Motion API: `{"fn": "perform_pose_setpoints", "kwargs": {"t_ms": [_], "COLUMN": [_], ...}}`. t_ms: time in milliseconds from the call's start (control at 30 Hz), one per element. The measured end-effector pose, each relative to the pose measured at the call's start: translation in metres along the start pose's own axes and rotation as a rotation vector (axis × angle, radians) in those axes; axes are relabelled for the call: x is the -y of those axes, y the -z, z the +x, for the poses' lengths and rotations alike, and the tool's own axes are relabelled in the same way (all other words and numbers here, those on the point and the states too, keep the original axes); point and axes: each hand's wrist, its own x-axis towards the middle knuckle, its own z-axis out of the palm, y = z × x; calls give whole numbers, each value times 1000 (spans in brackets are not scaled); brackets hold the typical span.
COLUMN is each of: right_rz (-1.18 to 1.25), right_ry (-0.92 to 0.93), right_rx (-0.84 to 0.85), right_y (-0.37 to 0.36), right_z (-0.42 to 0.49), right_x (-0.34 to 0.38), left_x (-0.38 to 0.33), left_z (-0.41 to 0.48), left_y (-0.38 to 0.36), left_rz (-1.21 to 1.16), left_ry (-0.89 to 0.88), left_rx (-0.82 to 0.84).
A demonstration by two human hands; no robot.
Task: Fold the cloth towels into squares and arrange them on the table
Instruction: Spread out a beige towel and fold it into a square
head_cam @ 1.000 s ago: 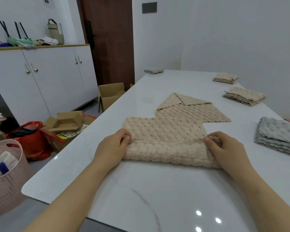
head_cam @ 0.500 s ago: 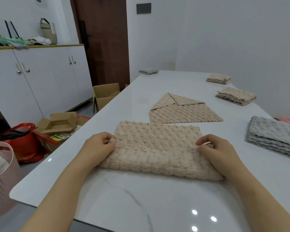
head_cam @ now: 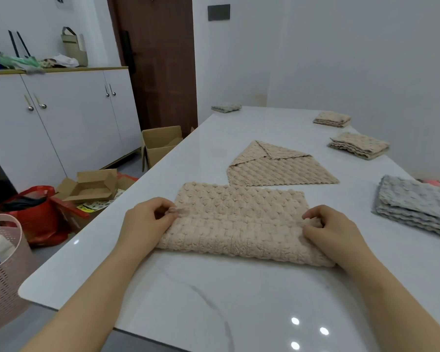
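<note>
The towel (head_cam: 239, 219) at 6 o'clock on the table (head_cam: 214, 301), folded into a strip, is pinched at its ends in the grip of left hand (head_cam: 148, 222) and right hand (head_cam: 333, 232); two squares (head_cam: 358, 146) are finished at 1 o'clock, the spread towel (head_cam: 277, 168) at 12 o'clock is not.

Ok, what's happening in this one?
A person is folding a beige towel on the white table. The left hand pinches its left end and the right hand pinches its right end. It is a long rectangle, not yet a square. A second beige towel lies partly folded behind it. A grey stack, a folded beige pile and a farther beige pile sit along the right side.
</note>
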Motion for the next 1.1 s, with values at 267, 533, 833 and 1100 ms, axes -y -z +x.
{"fn": "perform_pose_setpoints", "kwargs": {"t_ms": [267, 533, 833, 1100], "right_rz": [173, 193, 315, 84], "right_ry": [-70, 30, -7, -21], "right_rx": [-47, -141, -248, -178], "right_y": [4, 4, 1, -19], "right_z": [3, 5, 66, 79], "right_x": [-5, -1, 10, -5], "left_x": [6, -12, -14, 4], "left_z": [7, 28, 76, 87], "left_y": [-2, 1, -28, -44], "left_rz": [89, -68, -156, 28], "left_ry": [-92, -54, 75, 9], "left_rx": [-10, -23, 13, 20]}}
